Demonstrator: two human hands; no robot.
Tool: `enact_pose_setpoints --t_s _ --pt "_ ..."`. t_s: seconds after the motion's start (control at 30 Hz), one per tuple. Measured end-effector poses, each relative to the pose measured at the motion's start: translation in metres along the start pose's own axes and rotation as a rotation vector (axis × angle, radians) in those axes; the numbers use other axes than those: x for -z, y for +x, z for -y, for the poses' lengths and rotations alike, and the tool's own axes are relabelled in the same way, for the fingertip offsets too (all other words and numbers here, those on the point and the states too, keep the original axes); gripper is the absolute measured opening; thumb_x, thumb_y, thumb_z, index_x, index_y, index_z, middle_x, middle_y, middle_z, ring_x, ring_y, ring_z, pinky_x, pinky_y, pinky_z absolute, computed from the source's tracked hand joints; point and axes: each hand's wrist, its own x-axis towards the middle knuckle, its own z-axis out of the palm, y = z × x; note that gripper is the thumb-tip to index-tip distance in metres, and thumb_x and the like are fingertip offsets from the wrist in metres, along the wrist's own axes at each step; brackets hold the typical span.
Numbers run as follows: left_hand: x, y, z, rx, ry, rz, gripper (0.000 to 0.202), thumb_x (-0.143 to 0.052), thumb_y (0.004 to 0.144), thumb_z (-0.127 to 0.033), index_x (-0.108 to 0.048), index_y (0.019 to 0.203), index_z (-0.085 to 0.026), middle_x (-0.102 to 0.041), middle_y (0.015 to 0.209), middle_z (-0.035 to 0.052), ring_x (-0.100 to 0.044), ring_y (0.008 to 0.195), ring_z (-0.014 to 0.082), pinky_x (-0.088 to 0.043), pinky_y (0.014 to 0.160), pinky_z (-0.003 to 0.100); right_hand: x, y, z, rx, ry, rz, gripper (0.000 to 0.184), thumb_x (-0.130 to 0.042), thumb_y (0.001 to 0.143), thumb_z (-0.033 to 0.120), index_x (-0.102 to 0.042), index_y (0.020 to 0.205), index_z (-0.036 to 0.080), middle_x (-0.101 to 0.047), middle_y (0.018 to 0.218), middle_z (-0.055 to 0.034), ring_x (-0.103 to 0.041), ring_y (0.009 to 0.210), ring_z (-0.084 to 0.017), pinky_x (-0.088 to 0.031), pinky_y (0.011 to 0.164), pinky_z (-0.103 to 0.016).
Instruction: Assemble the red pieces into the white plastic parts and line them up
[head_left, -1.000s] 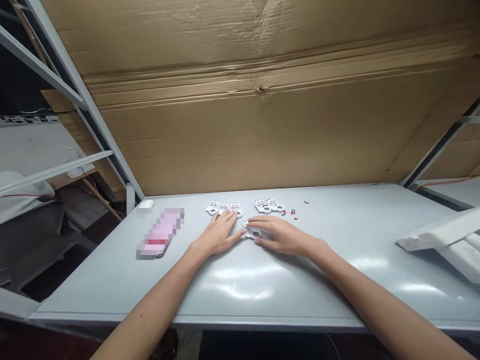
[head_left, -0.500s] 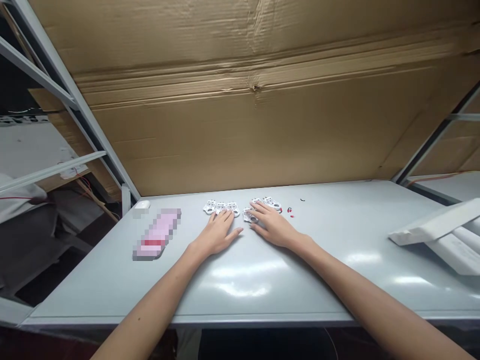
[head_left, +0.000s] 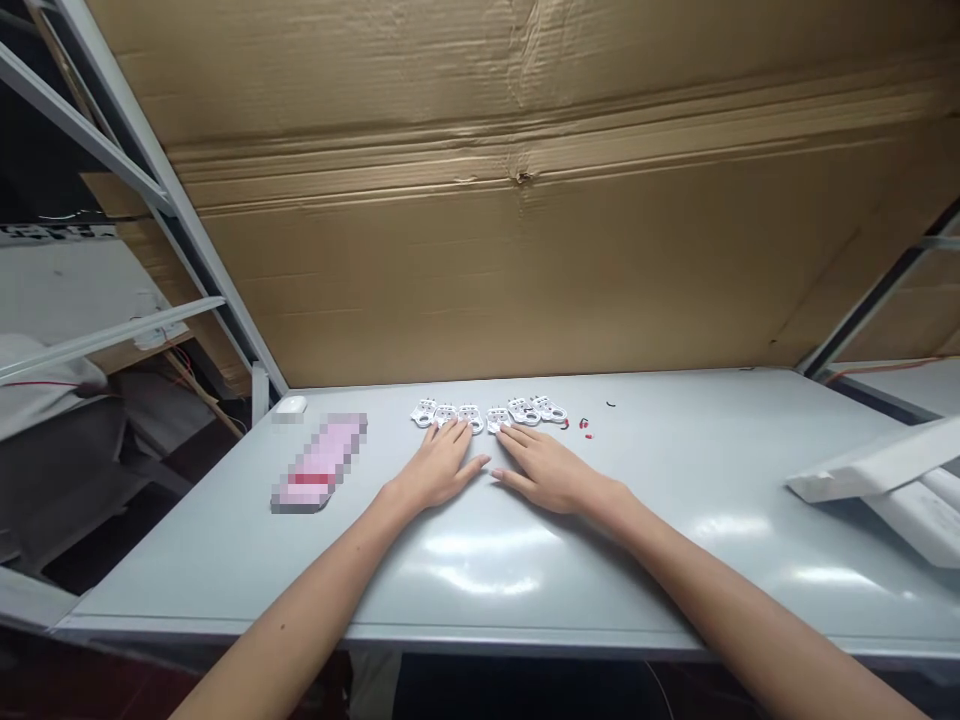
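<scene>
Several small white flat parts with round holes and short prongs lie in a row across the grey table. My left hand [head_left: 436,468] rests flat, its fingertips at the near edge of the left group, by a white part [head_left: 470,414]. Another white part [head_left: 424,410] lies at that group's far left. My right hand [head_left: 544,465] lies flat with fingers stretched, its fingertips touching or just short of a white part [head_left: 497,417]. Further right lies a white part [head_left: 550,409], beyond the right hand. Neither hand grips anything.
Small red and black bits [head_left: 585,426] lie right of the row. A blurred pink rectangular object [head_left: 326,455] and a small white case [head_left: 291,405] sit at the left. White foam-like pieces [head_left: 885,465] stand at the right edge. A cardboard wall [head_left: 487,280] closes the back.
My right hand has drawn back toward me, uncovering the white parts on the right. My left hand stays nearly in place. The view has shifted slightly.
</scene>
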Motion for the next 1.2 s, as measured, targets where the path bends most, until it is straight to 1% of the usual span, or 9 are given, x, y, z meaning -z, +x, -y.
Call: enact_pose_setpoints --t_s 0.13,0.23,0.33,0.47,0.63,0.87,0.97,1.07,1.2 --pt "-0.001 0.0 0.0 -0.012 0.028 -0.004 0.052 -0.034 0.102 -0.048 -0.045 0.137 -0.012 -0.045 0.147 0.0183 -0.033 0.142 0.0313 -0.021 0.118 0.05 -0.005 0.007 -0.002 -0.025 0.023 0.026 0.067 -0.033 0.098 0.056 -0.048 0.14 0.005 -0.046 0.147 -0.0231 -0.037 0.14 -0.035 -0.03 0.115 -0.05" --pt "-0.002 0.0 0.0 -0.011 0.046 -0.017 0.049 -0.036 0.101 -0.047 -0.044 0.137 -0.014 -0.045 0.147 0.0174 -0.034 0.142 0.0308 -0.022 0.118 0.049 -0.006 0.009 -0.006 -0.027 0.053 0.038 0.073 -0.033 0.097 0.06 -0.039 0.147 0.006 -0.037 0.153 -0.0218 -0.029 0.144 -0.035 -0.026 0.117 -0.051" --pt "-0.002 -0.001 -0.001 0.0 0.043 -0.027 0.049 -0.039 0.1 -0.045 -0.045 0.136 -0.011 -0.044 0.147 0.0196 -0.033 0.142 0.0316 -0.022 0.118 0.049 -0.006 0.008 -0.015 -0.015 0.047 -0.043 0.066 -0.036 0.097 0.056 -0.041 0.146 0.011 -0.039 0.153 -0.019 -0.029 0.144 -0.033 -0.025 0.117 -0.053" --pt "0.0 -0.001 -0.003 -0.011 0.053 -0.048 0.044 -0.04 0.1 -0.043 -0.048 0.131 -0.012 -0.046 0.145 0.0197 -0.035 0.141 0.031 -0.025 0.117 0.048 -0.004 0.004 -0.027 -0.108 -0.006 -0.124 0.054 -0.046 0.096 0.042 -0.044 0.142 0.013 -0.043 0.15 -0.0192 -0.034 0.142 -0.033 -0.027 0.115 -0.053" --pt "-0.001 -0.001 -0.002 -0.007 0.029 -0.055 0.043 -0.04 0.099 -0.044 -0.047 0.131 -0.016 -0.048 0.144 0.0173 -0.036 0.14 0.0312 -0.025 0.116 0.051 0.004 -0.002 -0.028 -0.077 -0.05 -0.052 0.03 -0.046 0.096 0.035 -0.06 0.116 0.018 -0.063 0.123 -0.0157 -0.057 0.115 -0.031 -0.036 0.107 -0.053" --pt "0.001 -0.002 -0.004 -0.006 0.035 -0.048 0.044 -0.04 0.099 -0.041 -0.048 0.131 -0.012 -0.047 0.143 0.0203 -0.037 0.139 0.033 -0.025 0.116 0.052 0.022 -0.005 -0.012 -0.05 0.015 -0.094 0.023 -0.046 0.097 0.031 -0.064 0.106 0.021 -0.07 0.1 -0.011 -0.062 0.095 -0.029 -0.048 0.086 -0.045" --pt "0.003 -0.002 -0.005 -0.001 0.043 -0.04 0.045 -0.041 0.099 -0.04 -0.048 0.131 -0.01 -0.045 0.144 0.0218 -0.036 0.14 0.0339 -0.024 0.116 0.052 0.022 -0.005 -0.015 -0.086 0.044 -0.162 0.025 -0.046 0.096 0.031 -0.063 0.112 0.021 -0.068 0.111 -0.0117 -0.062 0.102 -0.028 -0.049 0.087 -0.043" --pt "0.001 -0.002 -0.004 0.006 0.047 -0.049 0.042 -0.041 0.099 -0.042 -0.049 0.131 -0.016 -0.046 0.144 0.0177 -0.036 0.14 0.0322 -0.025 0.116 0.052 0.018 -0.005 -0.025 -0.08 0.019 -0.195 0.032 -0.051 0.093 0.034 -0.058 0.121 0.02 -0.06 0.129 -0.0135 -0.053 0.122 -0.031 -0.045 0.097 -0.045" --pt "-0.001 -0.001 -0.001 0.027 0.035 -0.066 0.042 -0.042 0.098 -0.043 -0.048 0.132 -0.018 -0.045 0.146 0.0161 -0.033 0.141 0.0322 -0.027 0.115 0.052 0.016 -0.007 -0.034 -0.062 0.06 -0.097 0.025 -0.048 0.095 0.036 -0.06 0.112 0.022 -0.065 0.116 -0.0116 -0.052 0.122 -0.032 -0.046 0.096 -0.047"
